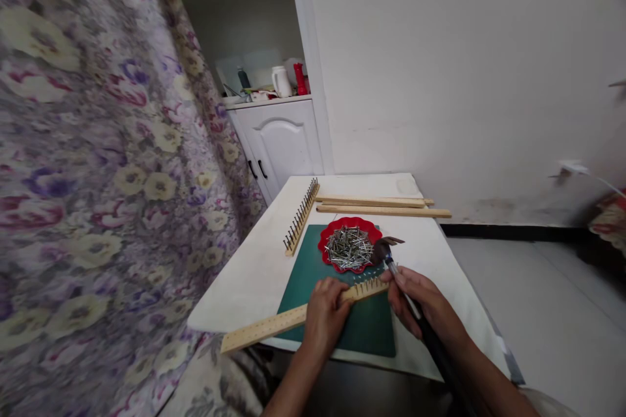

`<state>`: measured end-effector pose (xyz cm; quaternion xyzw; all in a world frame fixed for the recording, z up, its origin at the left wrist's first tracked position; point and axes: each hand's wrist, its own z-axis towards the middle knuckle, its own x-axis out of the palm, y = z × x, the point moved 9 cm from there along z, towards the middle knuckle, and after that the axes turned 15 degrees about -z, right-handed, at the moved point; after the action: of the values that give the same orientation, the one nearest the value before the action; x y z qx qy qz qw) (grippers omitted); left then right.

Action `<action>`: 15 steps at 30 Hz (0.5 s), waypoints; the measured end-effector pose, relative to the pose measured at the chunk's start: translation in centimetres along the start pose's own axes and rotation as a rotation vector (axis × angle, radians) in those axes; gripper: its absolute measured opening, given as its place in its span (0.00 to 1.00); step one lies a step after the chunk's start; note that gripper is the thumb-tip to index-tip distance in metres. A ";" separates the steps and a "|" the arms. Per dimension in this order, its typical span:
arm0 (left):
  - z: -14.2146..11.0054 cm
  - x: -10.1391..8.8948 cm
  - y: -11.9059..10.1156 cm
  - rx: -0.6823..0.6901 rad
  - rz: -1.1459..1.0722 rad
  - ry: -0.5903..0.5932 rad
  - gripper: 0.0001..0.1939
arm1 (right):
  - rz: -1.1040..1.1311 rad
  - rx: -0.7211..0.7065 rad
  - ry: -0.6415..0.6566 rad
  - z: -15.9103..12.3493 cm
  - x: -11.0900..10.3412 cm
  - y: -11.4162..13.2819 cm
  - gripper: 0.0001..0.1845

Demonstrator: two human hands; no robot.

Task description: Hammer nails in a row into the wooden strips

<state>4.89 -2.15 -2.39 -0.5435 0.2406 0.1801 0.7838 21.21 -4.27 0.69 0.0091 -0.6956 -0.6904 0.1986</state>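
Note:
My left hand (327,309) is closed over a long wooden strip (268,328) marked with rows of small dots. The strip lies slanted across a green mat (376,333), its left end jutting past the table's front edge. Several nails stand up from its right part. A claw hammer (384,251) with a dark handle is in my right hand (423,300), head raised near the bowl. My right fingertips are near the strip's right end; whether they also pinch a nail I cannot make out. Just beyond, a red scalloped bowl (325,235) is heaped with loose nails (349,248).
A nail-studded wooden strip (304,220) lies at the table's left, points or heads upward. Two bare wooden strips (384,210) lie at the back of the white table (244,280). A floral curtain (161,163) hangs on the left, and a white cabinet (286,143) stands behind.

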 end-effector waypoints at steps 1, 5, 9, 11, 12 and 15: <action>-0.3 -0.3 0.1 0.004 0.059 0.017 0.10 | 0.001 -0.011 -0.010 0.0 -0.3 0.3 0.14; -1.3 -1.0 1.1 -0.025 0.150 0.067 0.16 | 0.009 -0.040 -0.057 -0.2 -1.3 1.2 0.14; -1.3 -0.6 1.2 -0.034 0.145 0.073 0.15 | 0.007 -0.053 -0.077 -0.1 -1.8 1.7 0.13; -1.1 -0.3 1.0 -0.036 0.144 0.076 0.14 | 0.008 -0.055 -0.081 -0.1 -1.9 1.7 0.13; -1.0 -0.2 0.9 -0.035 0.145 0.077 0.14 | 0.007 -0.053 -0.081 0.0 -1.9 1.6 0.13; -0.9 0.0 0.9 -0.031 0.144 0.073 0.15 | 0.013 -0.046 -0.070 0.1 -1.5 1.2 0.13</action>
<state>4.23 -2.65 -3.36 -0.5430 0.3047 0.2200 0.7510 22.91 -3.66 1.44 -0.0241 -0.6862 -0.7047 0.1787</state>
